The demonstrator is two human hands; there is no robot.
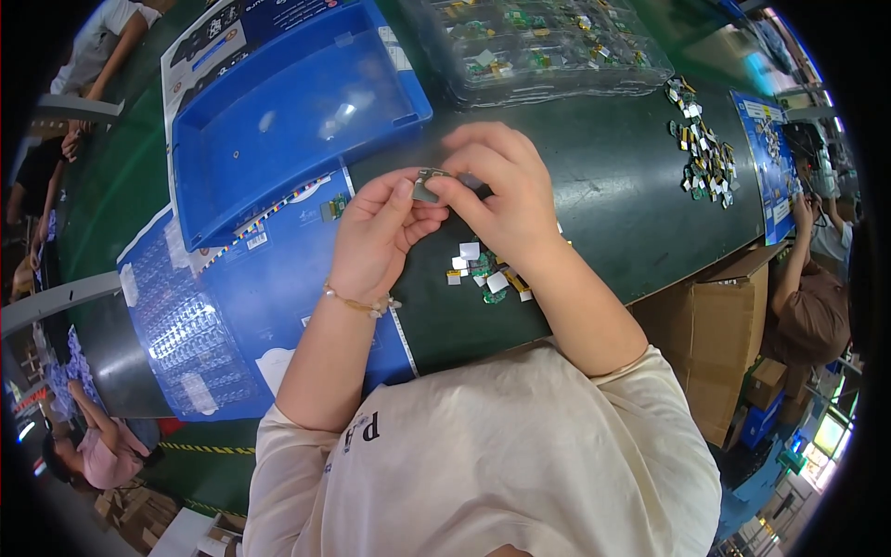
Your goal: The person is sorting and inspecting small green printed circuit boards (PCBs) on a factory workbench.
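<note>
Over the bench [603, 209], a small grey part [425, 192] pinched between two hands

Between our fingertips, raised clear of the bench, the part is gripped from both sides: our left hand [376, 223] closes thumb and fingers on its left end, and our right hand [509, 190] presses a thumb to its right, with hardly any gap. A dark piece [476, 186] shows behind that thumb; we cannot tell whether it belongs to the same part. To work it well, we should probably hold it by the edges, steady it with the left and press lightly with the right, since something so thin may bend. Our wrists turn inward, elbows bent, forearms reaching over the near edge; a bracelet [358, 304] circles the left wrist. Below the right hand, toward the near edge, lies a small pile of boards [487, 269]. Farther out, a blue tray [306, 153] stands to the left, clear trays [557, 91] sit toward the far edge, and a larger pile [707, 158] spreads well to the right.
</note>
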